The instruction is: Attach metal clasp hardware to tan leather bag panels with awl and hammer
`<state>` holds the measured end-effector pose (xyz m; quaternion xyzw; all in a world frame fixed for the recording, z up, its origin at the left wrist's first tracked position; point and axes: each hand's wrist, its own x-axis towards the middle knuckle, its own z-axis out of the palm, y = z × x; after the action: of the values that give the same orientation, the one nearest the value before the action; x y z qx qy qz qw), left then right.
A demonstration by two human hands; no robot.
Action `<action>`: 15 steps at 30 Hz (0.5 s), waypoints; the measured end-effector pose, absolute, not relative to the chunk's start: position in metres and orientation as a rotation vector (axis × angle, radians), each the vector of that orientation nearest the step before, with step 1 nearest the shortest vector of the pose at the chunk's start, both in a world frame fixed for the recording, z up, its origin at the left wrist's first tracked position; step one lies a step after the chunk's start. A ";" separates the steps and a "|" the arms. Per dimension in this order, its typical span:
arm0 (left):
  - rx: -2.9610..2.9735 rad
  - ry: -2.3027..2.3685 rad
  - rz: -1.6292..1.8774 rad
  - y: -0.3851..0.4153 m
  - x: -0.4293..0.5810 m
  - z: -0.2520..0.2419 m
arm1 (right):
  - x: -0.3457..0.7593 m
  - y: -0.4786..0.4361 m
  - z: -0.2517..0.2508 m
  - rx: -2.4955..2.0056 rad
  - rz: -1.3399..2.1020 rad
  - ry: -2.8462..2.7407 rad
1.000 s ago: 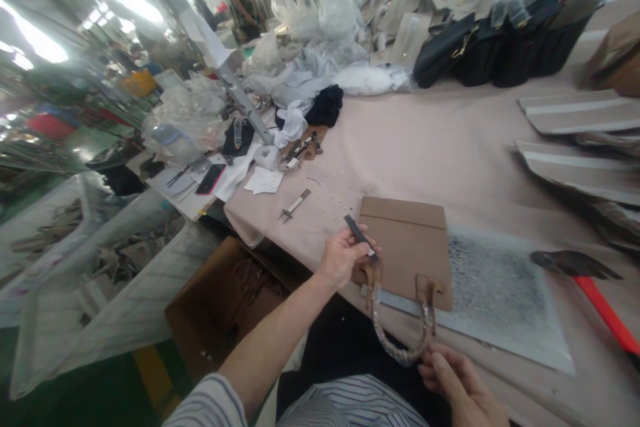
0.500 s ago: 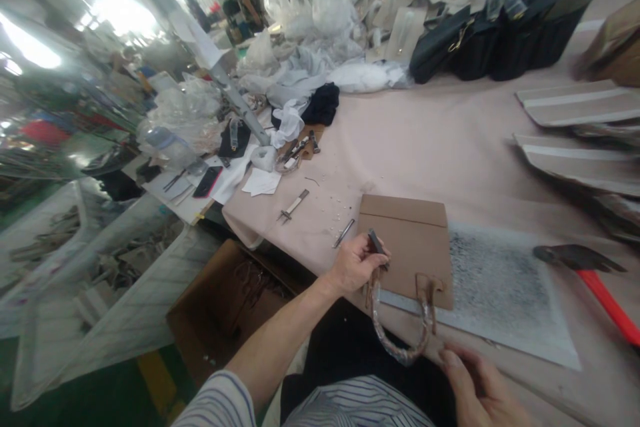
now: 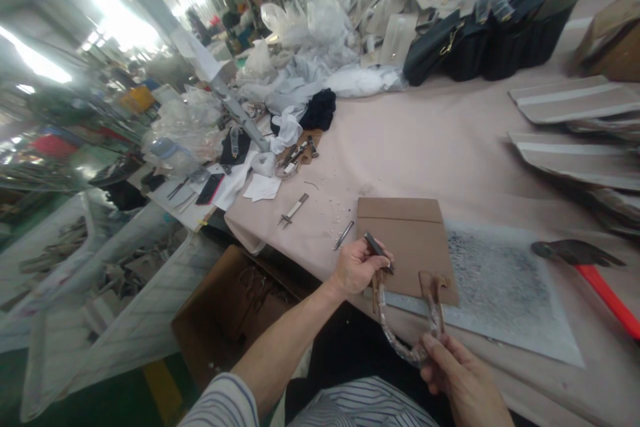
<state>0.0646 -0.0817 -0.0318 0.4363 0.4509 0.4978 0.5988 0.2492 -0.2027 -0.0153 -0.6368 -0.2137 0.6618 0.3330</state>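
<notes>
A flat brown leather panel (image 3: 400, 237) lies at the table's near edge, partly over a grey-speckled board (image 3: 500, 287). Its curved handle (image 3: 395, 341), wrapped in clear film, hangs toward my lap. My left hand (image 3: 359, 267) grips a short dark metal punch (image 3: 376, 247), slanted with its lower end at the panel beside one handle end. The fingers of my right hand (image 3: 453, 370) are closed around the handle's lower right bend. The handle's other end tab (image 3: 433, 285) rests on the panel.
A hammer (image 3: 575, 253) with a red grip lies on the right. Left of the panel are a thin metal rod (image 3: 343, 235) and a caliper-like tool (image 3: 294, 210). Stacked panels (image 3: 575, 153), black bags (image 3: 490, 47) and plastic wrapping (image 3: 325, 27) stand further back. An open carton (image 3: 215, 320) is below the table's left edge.
My right hand has moved left from beside the handle and taken hold of it. The handle has shifted slightly to the right. My left hand keeps its grip on the punch.
</notes>
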 end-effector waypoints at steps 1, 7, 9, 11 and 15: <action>1.013 1.050 1.159 -0.082 0.066 -0.032 | 0.250 -0.202 -0.015 -1.664 1.727 -0.554; 1.022 1.060 1.157 -0.083 0.068 -0.033 | 0.252 -0.206 -0.020 -1.652 1.717 -0.544; 1.036 1.063 1.156 -0.083 0.069 -0.032 | 0.252 -0.207 -0.024 -1.642 1.726 -0.558; 1.055 1.068 1.153 -0.083 0.069 -0.033 | 0.252 -0.207 -0.026 -1.645 1.732 -0.573; 1.118 1.085 1.164 -0.083 0.071 -0.035 | 0.252 -0.206 -0.024 -1.656 1.735 -0.578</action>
<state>0.0705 -0.0830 -0.0350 0.4750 0.4609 0.4947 0.5632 0.2517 -0.2059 -0.0239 -0.6334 -0.2210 0.6637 0.3308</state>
